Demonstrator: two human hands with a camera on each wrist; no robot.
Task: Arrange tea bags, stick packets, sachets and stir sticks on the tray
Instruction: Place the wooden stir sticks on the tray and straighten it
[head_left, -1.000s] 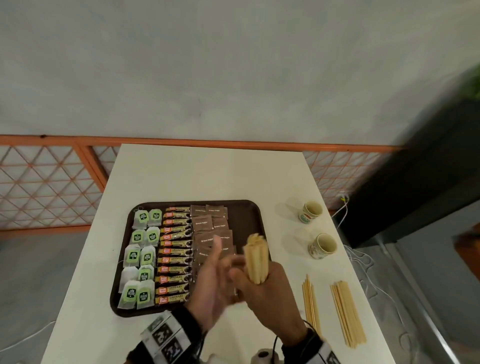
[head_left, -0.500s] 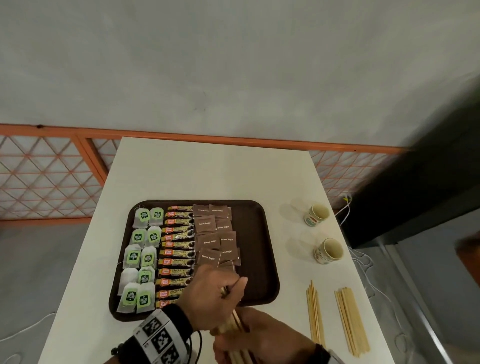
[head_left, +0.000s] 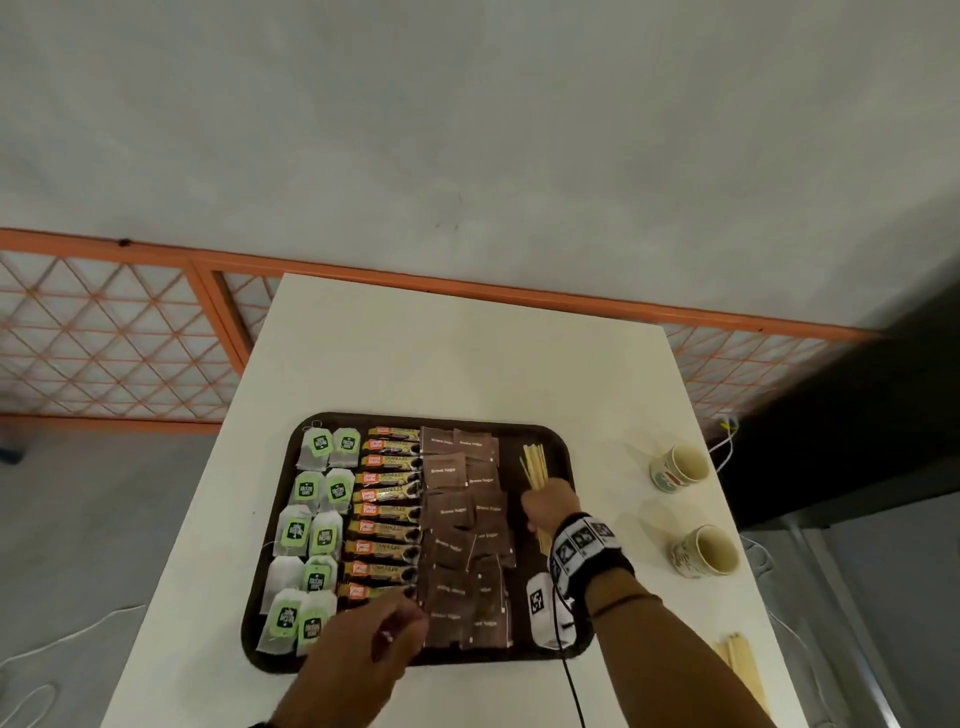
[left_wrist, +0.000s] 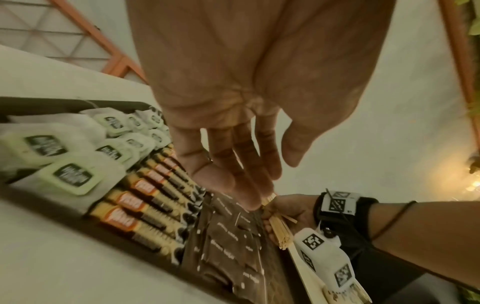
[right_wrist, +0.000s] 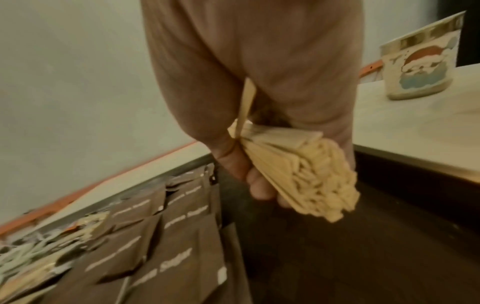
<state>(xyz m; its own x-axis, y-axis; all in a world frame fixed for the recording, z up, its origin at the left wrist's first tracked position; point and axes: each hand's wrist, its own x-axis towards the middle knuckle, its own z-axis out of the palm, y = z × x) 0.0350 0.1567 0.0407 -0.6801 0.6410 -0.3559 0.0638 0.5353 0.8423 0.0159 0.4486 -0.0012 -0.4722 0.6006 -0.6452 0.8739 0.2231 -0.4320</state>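
A dark brown tray (head_left: 563, 447) on the white table holds green-tagged tea bags (head_left: 311, 525) at its left, orange stick packets (head_left: 387, 512) beside them and brown sugar sachets (head_left: 462, 525) in the middle. My right hand (head_left: 550, 506) grips a bundle of wooden stir sticks (head_left: 534, 465) over the tray's bare right strip; the bundle (right_wrist: 298, 168) fans out past my curled fingers. My left hand (head_left: 374, 642) hovers over the tray's near edge with relaxed fingers (left_wrist: 233, 174), holding nothing.
Two paper cups (head_left: 678, 467) (head_left: 706, 556) stand on the table right of the tray. More loose stir sticks (head_left: 737, 665) lie at the near right. An orange lattice railing (head_left: 119, 353) runs behind the table.
My right hand has carried the stick bundle from near the table's front edge out over the tray's right side. My left hand has let go of the bundle and stayed by the tray's near edge.
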